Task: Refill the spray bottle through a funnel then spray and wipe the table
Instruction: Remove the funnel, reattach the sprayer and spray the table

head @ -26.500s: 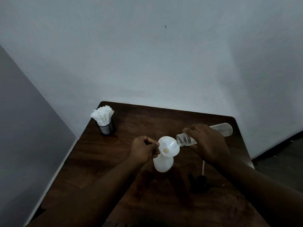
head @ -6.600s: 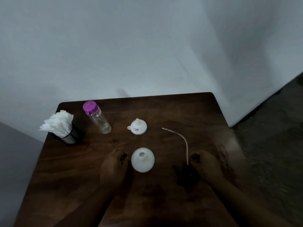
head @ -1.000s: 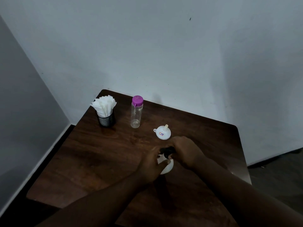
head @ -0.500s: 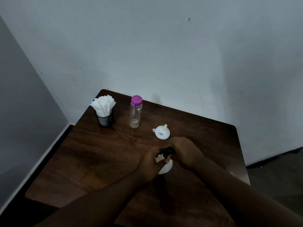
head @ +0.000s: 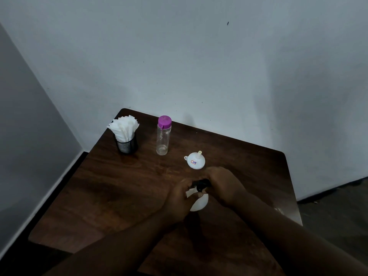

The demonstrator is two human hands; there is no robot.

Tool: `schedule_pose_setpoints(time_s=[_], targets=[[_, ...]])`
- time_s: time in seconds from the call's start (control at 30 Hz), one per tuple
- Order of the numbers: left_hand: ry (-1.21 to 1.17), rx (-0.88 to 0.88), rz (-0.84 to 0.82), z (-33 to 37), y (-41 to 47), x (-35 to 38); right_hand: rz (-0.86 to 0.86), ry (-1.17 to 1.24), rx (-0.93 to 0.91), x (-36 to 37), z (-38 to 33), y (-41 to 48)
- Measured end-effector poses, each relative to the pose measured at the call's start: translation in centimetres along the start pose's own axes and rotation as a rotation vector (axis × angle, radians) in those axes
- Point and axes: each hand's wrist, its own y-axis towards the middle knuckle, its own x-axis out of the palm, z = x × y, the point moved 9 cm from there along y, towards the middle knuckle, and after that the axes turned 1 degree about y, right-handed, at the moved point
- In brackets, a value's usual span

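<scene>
The white spray bottle (head: pixel 199 203) stands on the dark wooden table (head: pixel 123 188) near its middle. My left hand (head: pixel 179 198) grips the bottle's body from the left. My right hand (head: pixel 224 185) curls round the black spray head (head: pixel 201 185) on top of the bottle's neck. The white funnel (head: pixel 196 160) lies upside down on the table just behind my hands, spout up. A clear water bottle (head: pixel 163 136) with a purple cap stands upright further back, looking nearly empty.
A black mesh cup of white paper napkins (head: pixel 125 134) stands at the table's back left corner. White walls close in behind and to the left. The table's right edge drops to a grey floor (head: pixel 338 212).
Both hands stay on the spray bottle and its black head with barely any shift. Long before, water was poured through the funnel; since then the funnel was set aside and the head fitted on.
</scene>
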Motion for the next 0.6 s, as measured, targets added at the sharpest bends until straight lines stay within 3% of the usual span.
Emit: schedule_pose_setpoints(time_s=[0.07, 0.17, 0.27, 0.37, 0.6], targets=[[0.127, 0.054, -0.046, 1.6, 0.2, 0.6, -0.002, 0.018, -0.017, -0.4, -0.6, -0.1], [0.263, 0.125, 0.262, 4.3, 0.1, -1.4, -0.024, 0.038, -0.019, 0.1, -0.3, 0.3], [0.114, 0.03, 0.143, 2.9, -0.2, -0.3, -0.028, 0.022, 0.026, 0.1, 0.2, 0.6], [-0.007, -0.039, 0.231, 1.1, -0.4, -0.4, -0.013, 0.045, 0.006, 0.0, 0.0, 0.4], [0.02, 0.086, 0.229, 2.2, -0.6, -1.2, 0.104, 0.125, -0.132, -1.6, -1.6, -0.8]])
